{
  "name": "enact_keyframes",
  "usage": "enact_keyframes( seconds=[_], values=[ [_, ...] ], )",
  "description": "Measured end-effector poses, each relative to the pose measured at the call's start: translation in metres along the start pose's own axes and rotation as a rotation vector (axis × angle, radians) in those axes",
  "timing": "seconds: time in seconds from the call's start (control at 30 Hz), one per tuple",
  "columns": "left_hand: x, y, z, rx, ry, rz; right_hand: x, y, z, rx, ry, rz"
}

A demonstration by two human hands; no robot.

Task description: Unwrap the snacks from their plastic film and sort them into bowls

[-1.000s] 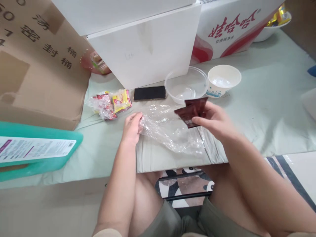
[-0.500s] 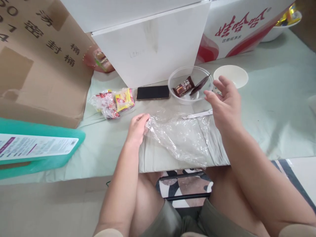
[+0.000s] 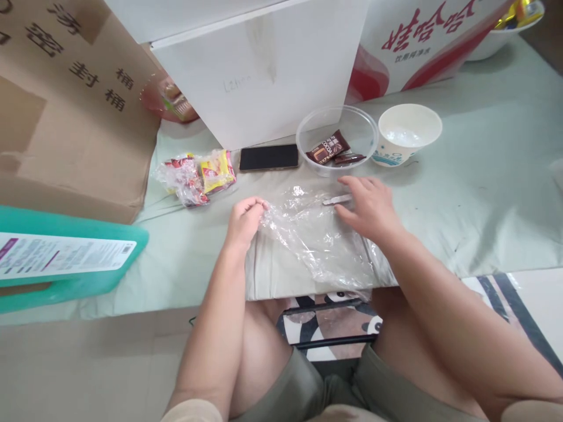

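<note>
My left hand (image 3: 244, 221) pinches the edge of a clear plastic bag (image 3: 308, 240), which lies spread on the cloth and droops over the table's front edge. Over the bag's right side is my right hand (image 3: 369, 210), fingers apart, with the white-grey knife (image 3: 338, 200) partly beneath it; whether they touch I cannot tell. A clear round bowl (image 3: 303, 153) just behind holds brown cocoa snack packets (image 3: 328, 149). Right of the bowl stands a white paper cup (image 3: 398, 153) with crumpled clear plastic inside.
A black phone (image 3: 269, 157) lies left of the bowl. Red and yellow wrapped snacks (image 3: 215, 171) sit farther left. White boxes (image 3: 264, 82) line the back, a cardboard box (image 3: 79, 140) and a green container (image 3: 105, 281) the left side. A white bowl (image 3: 492, 46) stands at back right.
My right hand has come down and left from the cup to the knife and bag. The upright brown packet now lies flat in the clear bowl. My left hand keeps its pinch.
</note>
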State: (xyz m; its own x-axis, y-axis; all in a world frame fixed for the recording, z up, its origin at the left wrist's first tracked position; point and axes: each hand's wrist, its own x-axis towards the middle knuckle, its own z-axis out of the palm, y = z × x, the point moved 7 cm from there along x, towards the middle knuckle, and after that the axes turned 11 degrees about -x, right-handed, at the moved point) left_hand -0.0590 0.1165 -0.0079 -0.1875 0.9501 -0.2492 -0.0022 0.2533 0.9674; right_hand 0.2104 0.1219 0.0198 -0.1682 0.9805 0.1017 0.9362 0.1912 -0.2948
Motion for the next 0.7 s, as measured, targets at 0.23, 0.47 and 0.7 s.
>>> enact_keyframes(
  seconds=[0.23,0.47,0.7],
  values=[
    [0.003,0.007,-0.006,0.245,0.071,0.255,0.002,0.003,-0.004,-0.03,-0.002,0.053],
    [-0.019,0.027,0.021,0.601,-0.126,0.649,0.001,-0.003,0.008,-0.02,-0.012,-0.021],
    [-0.025,0.012,0.031,0.766,-0.344,0.545,-0.001,-0.011,-0.017,0.063,0.106,-0.028]
  ],
)
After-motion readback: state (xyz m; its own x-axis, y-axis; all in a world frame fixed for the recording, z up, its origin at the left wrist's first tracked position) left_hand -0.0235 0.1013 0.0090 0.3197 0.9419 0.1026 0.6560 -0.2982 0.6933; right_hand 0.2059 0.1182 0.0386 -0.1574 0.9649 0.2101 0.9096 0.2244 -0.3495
